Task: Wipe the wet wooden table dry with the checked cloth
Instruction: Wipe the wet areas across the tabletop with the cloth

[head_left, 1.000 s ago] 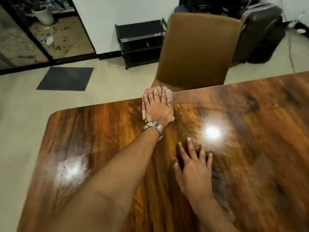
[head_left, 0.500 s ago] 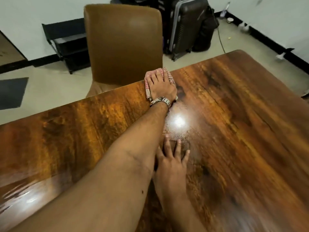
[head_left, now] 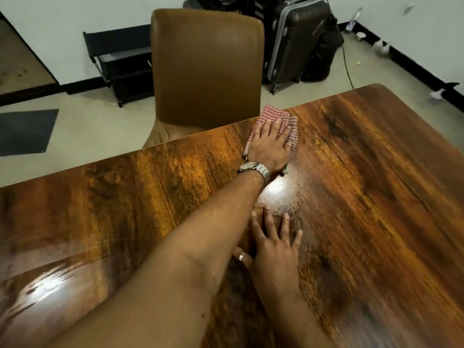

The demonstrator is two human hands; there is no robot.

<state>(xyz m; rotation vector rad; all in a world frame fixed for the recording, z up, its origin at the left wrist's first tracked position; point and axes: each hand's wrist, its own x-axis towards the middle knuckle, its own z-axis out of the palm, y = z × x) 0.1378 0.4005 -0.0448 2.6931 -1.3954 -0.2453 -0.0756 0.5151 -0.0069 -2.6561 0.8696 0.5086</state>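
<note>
Left grip flat, released, pressing checked cloth at far desk edge near brown chair, right grip flat mid-desk, grasping nothing; risks pushing cloth off edge, missing wet sheen.

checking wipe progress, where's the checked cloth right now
In the head view the checked cloth lies at the far edge of the wooden table, next to the brown chair, pressed flat under the left hand.
</note>
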